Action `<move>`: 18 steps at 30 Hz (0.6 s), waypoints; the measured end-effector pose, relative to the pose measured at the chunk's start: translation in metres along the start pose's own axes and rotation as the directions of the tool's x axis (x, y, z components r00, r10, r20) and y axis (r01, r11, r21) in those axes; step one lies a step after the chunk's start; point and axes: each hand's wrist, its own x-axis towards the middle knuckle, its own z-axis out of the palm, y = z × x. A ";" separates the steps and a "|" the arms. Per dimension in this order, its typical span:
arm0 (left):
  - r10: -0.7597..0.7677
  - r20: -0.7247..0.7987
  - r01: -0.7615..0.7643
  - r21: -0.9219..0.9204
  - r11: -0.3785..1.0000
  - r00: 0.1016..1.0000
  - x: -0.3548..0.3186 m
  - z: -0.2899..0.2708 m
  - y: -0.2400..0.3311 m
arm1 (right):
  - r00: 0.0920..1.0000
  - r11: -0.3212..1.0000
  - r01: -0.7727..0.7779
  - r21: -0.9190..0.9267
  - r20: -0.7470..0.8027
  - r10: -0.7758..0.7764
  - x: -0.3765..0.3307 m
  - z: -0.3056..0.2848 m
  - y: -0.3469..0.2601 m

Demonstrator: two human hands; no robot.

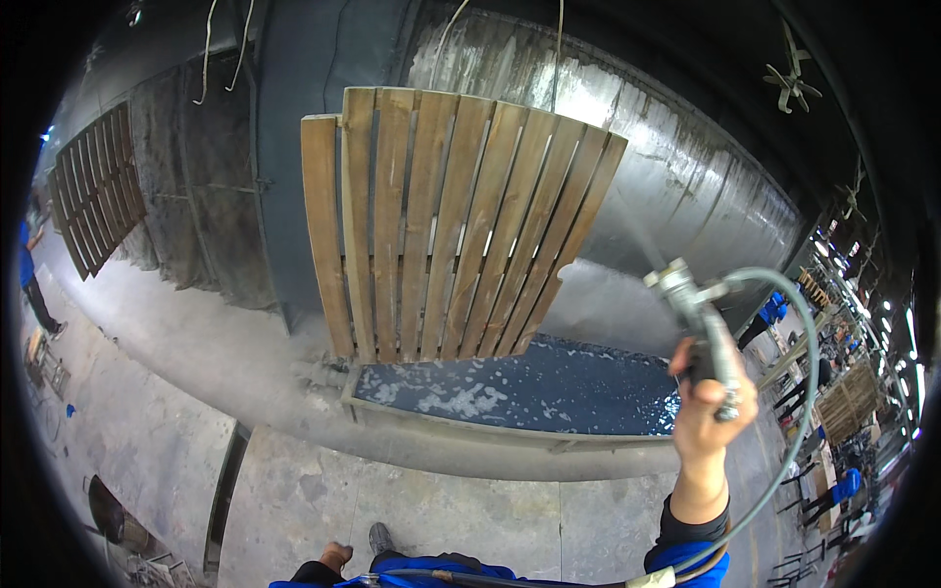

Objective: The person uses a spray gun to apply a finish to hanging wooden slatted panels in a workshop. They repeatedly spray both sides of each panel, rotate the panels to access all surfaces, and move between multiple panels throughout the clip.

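My right hand (718, 402) is raised and wrapped round the grip of a metal spray gun (701, 314). A pale hose (812, 372) loops from the gun down past my forearm. From the nozzle a thin mist goes up and left, toward the right edge of a hanging slatted wooden panel (456, 225). The panel has brown vertical slats with narrow gaps and hangs apart from the gun. My left hand (336, 557) is low by my body, next to my shoe; its fingers are too small to make out.
Under the panel lies a trough (510, 392) of dark, foamy water, backed by a wet metal sheet (716, 167). Another slatted panel (101, 186) hangs at the far left, near a person in blue. Several people and wooden pieces are at the right. A fan (790, 83) is overhead.
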 end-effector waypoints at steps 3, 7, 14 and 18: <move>-0.047 0.123 0.061 -0.110 0.992 0.991 -0.005 0.010 -0.044 | 0.999 0.997 -0.041 -0.070 0.023 0.042 0.001 0.014 -0.016; -0.147 0.208 0.170 -0.094 0.981 0.967 0.005 0.012 -0.054 | 0.877 0.970 -0.027 -0.243 0.460 0.140 -0.047 0.071 0.011; 0.241 0.002 -0.241 -0.035 0.970 0.970 0.048 -0.022 -0.004 | 0.378 0.815 -0.316 -0.486 0.723 0.578 -0.099 0.140 0.006; 0.139 -0.035 -0.144 -0.245 0.959 0.990 0.056 -0.051 0.009 | 0.795 0.991 -0.109 -0.081 0.591 0.136 -0.043 0.143 -0.026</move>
